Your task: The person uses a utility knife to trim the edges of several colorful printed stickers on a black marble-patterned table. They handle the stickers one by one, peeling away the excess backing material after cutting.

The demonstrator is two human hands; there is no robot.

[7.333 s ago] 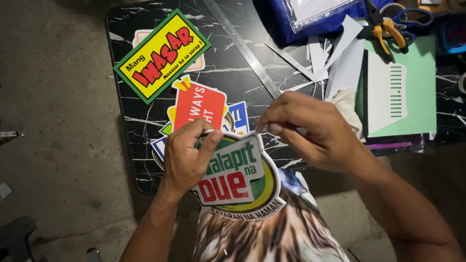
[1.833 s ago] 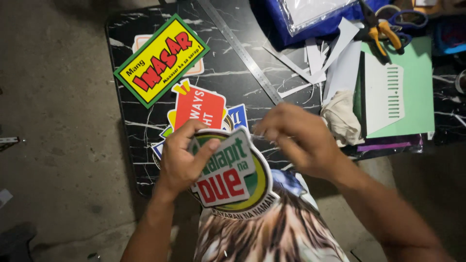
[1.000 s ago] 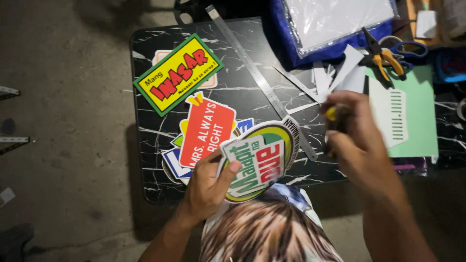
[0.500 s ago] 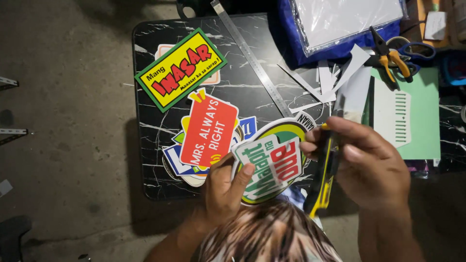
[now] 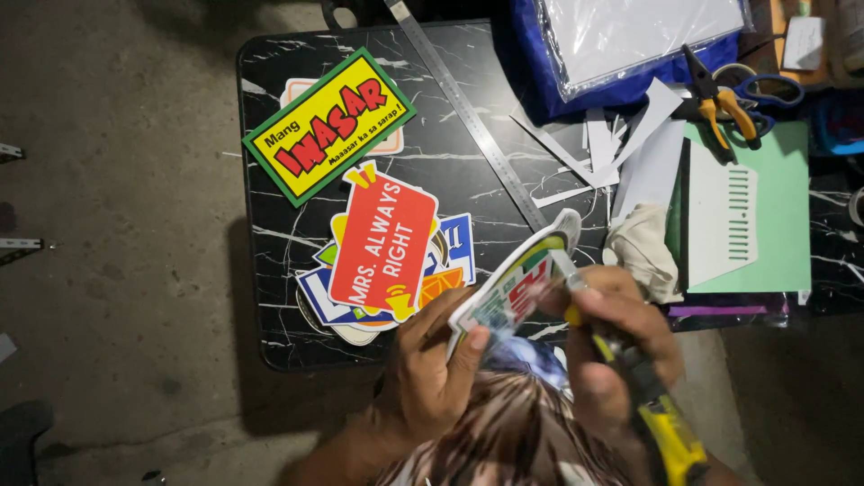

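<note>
My left hand (image 5: 434, 364) grips a round green and white printed sign (image 5: 515, 281) by its lower edge, tilted so I see it nearly edge-on. My right hand (image 5: 616, 346) holds a yellow and black utility knife (image 5: 655, 409), its blade tip against the sign's right edge. Both hands hover over the near edge of a black marble-patterned table (image 5: 468, 184), just above my patterned shirt.
A pile of printed signs lies on the table: a yellow and green one (image 5: 328, 126) and a red one (image 5: 384, 238) on top. A steel ruler (image 5: 468, 112), white paper scraps (image 5: 621, 135), a crumpled cloth (image 5: 642, 252), pliers (image 5: 715, 85), scissors (image 5: 765, 90) and a green sheet (image 5: 774, 207) are at the right.
The right hand picked up the utility knife and brought it to the sign's edge. The left hand turned the sign from face-up to nearly edge-on.
</note>
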